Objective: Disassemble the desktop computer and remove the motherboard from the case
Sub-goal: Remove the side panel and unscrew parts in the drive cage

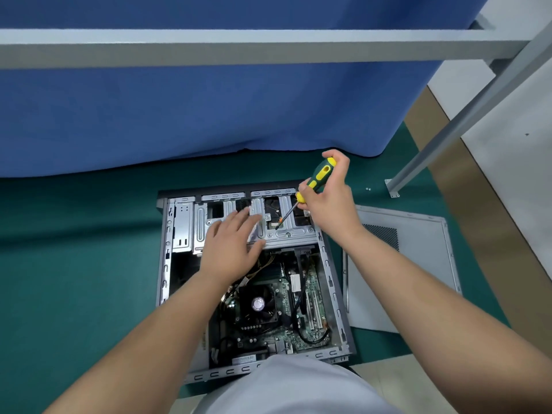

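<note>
An open desktop case [166,264] lies on its side on a green mat. Inside it sits the green motherboard [310,285] with a black CPU fan [258,303] and black cables. A silver drive cage [286,234] spans the far end of the case. My left hand [231,243] rests flat on that cage with straight fingers. My right hand [328,189] grips a green and yellow screwdriver [316,177], and its tip touches the cage near a small orange part.
The removed grey side panel [412,264] lies on the mat to the right of the case. A blue cloth [209,115] hangs behind. A grey metal frame leg [448,138] slants down at the right, with two small screws [368,189] near its foot.
</note>
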Tool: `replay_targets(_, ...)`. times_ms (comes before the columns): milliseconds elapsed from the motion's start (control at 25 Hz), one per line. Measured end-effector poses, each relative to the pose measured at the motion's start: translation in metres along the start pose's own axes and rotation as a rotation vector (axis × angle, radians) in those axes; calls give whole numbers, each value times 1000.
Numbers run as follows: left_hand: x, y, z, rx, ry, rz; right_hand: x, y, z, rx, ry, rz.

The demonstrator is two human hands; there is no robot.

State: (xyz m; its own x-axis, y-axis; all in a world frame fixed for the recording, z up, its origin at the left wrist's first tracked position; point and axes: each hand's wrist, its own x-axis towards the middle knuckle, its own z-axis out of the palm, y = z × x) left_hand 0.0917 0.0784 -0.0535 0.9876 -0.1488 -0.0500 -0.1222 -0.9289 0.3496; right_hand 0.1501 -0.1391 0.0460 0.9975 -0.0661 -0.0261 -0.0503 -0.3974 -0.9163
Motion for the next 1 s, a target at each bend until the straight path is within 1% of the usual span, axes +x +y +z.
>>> replay_targets(120, 3, -13, 6, 67, -161, -87, 9, -3, 7, -37, -43, -66)
replay_targets(200, 3, -14, 10, 97, -192, -98, 13, -5, 13, -40, -67, -105)
replay_targets(560, 3, -13, 12, 131, -197, -102, 21, -6, 27, -98, -131, -135)
replay_targets(1000, 3, -14, 14, 134, -188, -98, 20, -3, 24, -105, -108, -162)
